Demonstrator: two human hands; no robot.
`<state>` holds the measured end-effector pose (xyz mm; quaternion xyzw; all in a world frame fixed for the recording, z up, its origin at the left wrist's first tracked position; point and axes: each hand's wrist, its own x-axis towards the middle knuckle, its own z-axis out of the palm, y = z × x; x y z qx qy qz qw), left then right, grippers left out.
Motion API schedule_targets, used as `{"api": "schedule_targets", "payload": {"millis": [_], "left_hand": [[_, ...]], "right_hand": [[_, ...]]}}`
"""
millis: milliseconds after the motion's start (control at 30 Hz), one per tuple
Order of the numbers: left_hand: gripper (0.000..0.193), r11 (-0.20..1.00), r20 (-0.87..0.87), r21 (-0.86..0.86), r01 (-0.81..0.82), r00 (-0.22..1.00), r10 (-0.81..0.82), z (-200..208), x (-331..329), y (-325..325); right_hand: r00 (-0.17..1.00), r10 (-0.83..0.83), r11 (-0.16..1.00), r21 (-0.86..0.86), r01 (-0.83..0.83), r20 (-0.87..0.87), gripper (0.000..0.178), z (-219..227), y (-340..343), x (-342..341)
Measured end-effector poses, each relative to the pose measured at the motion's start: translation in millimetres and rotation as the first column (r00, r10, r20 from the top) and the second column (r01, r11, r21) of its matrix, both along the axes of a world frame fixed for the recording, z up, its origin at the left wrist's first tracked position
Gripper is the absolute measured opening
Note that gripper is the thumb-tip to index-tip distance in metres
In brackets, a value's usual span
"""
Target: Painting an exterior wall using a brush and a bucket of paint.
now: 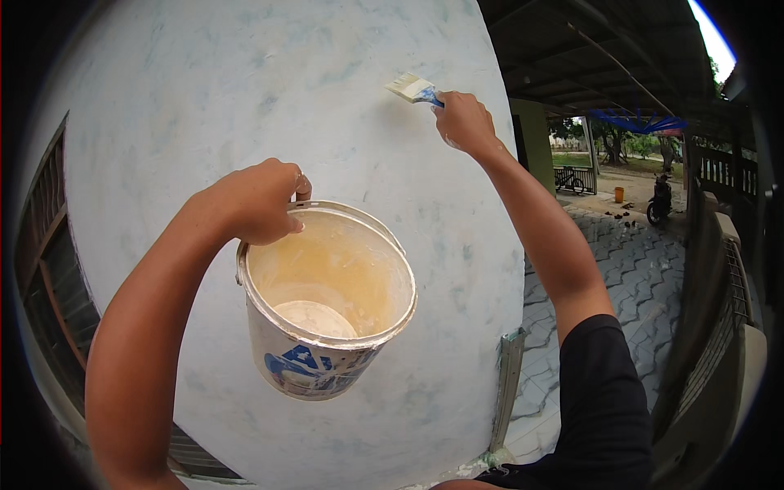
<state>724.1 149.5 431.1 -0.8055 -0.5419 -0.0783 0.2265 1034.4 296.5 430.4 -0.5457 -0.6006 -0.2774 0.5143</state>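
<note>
Wall: pale white-blue plaster (327,106) with patchy grey-green marks, filling the middle of the view behind both hands.
Left hand: the left hand (260,200) is closed on the upper-left part of a bucket's rim, one digit reaching over the inside edge; white specks show on its fingers.
Bucket: white, with a blue printed mark, the bucket (335,261) hangs below and to the right of the left hand, mouth tilted toward the viewer; its inside is cream-coloured, with a paler round patch at the bottom.
Right hand: the right hand (465,122) is clenched around a brush's blue handle, above and to the right of the left hand.
Brush: flat and wide, the paintbrush (411,87) points left from the right hand, its pale bristles at the wall; whether they touch it, I cannot tell.
Sleeve: a dark sleeve (600,384) covers the upper arm below the right hand.
Beyond the right hand: grey patterned paving (604,310), a parked motorcycle (660,200) and a small orange bucket (619,194) under a dark roof (604,49).
Left of the left hand: a slatted window (53,212).
</note>
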Motion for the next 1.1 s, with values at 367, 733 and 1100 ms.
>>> {"api": "schedule_targets", "payload": {"millis": [367,733,1100], "left_hand": [[0.029,0.985,-0.082,-0.002,-0.171,0.982,0.171,23,12,-2],[0.033,0.952,-0.153,0.034,-0.305,0.939,0.307,33,46,-10],[0.032,0.973,-0.053,0.033,-0.229,0.972,0.23,35,43,-18]], "right_hand": [[0.958,-0.059,0.984,-0.148,0.104,0.279,0.012,7,-37,-17],[0.917,-0.2,0.975,0.162,0.151,0.345,0.009,82,7,-14],[0.853,-0.06,0.984,-0.114,0.139,0.518,0.012,20,-75,-8]]}}
